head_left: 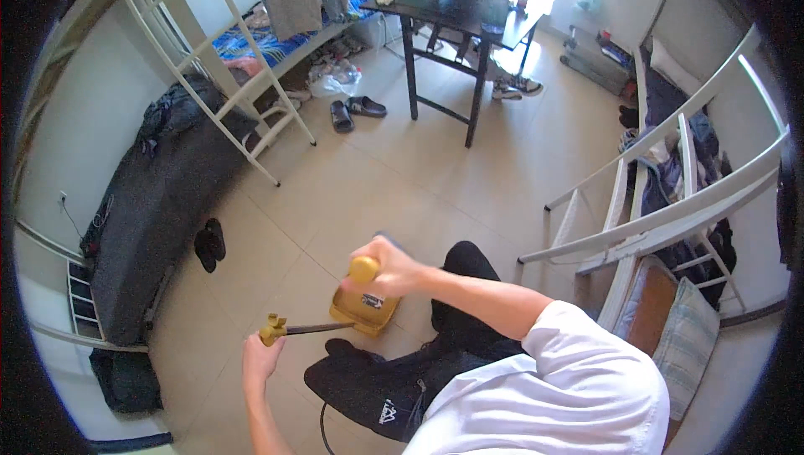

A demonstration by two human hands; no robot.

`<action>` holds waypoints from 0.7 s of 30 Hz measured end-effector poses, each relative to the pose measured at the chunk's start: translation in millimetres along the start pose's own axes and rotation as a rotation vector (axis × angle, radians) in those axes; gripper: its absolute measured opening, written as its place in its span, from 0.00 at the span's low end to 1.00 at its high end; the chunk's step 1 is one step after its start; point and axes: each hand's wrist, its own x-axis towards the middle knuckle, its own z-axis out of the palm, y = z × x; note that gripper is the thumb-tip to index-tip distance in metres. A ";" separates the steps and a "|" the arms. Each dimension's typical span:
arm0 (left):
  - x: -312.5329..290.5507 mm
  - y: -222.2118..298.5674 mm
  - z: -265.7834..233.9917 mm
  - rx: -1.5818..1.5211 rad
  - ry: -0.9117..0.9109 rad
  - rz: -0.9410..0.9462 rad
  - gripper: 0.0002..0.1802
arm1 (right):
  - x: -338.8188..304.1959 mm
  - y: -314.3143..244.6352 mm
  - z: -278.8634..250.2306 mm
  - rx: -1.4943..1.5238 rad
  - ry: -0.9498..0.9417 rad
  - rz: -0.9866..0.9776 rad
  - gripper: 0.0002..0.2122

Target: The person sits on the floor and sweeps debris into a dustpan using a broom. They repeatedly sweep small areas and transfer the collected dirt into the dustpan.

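Beyond my left grip and out to its left, a pair of black slippers sits on the tiled floor, well apart from my tools. My left hand is closed round the yellow handle end, gripping it off to the side, I judge, so I can steer the pan from the far end of its dark shaft. That shaft runs rightward to the yellow dustpan, which seems to lie on the floor, just below my right grip in view. My right hand is wrapped round a yellow-tipped stick, its end pointing up at me, probably to keep it upright; what's at its lower end I can't tell. Right of that grip, my bent knee stays clear of the pan.
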 end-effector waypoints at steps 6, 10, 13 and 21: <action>4.4 -2.7 -1.9 -0.023 -0.041 -0.009 0.16 | 8.4 -12.2 68.7 0.261 -0.118 -0.191 0.15; -1.6 -9.3 -1.9 0.012 -0.025 -0.011 0.16 | 10.1 -13.8 69.8 0.311 -0.105 -0.143 0.15; 5.3 5.8 -3.6 -0.003 -0.049 0.034 0.15 | 3.3 -13.4 18.2 0.265 0.100 -0.166 0.09; -6.8 8.5 -6.5 -0.015 -0.019 -0.003 0.14 | -7.9 -29.9 -136.1 0.236 0.117 -0.243 0.08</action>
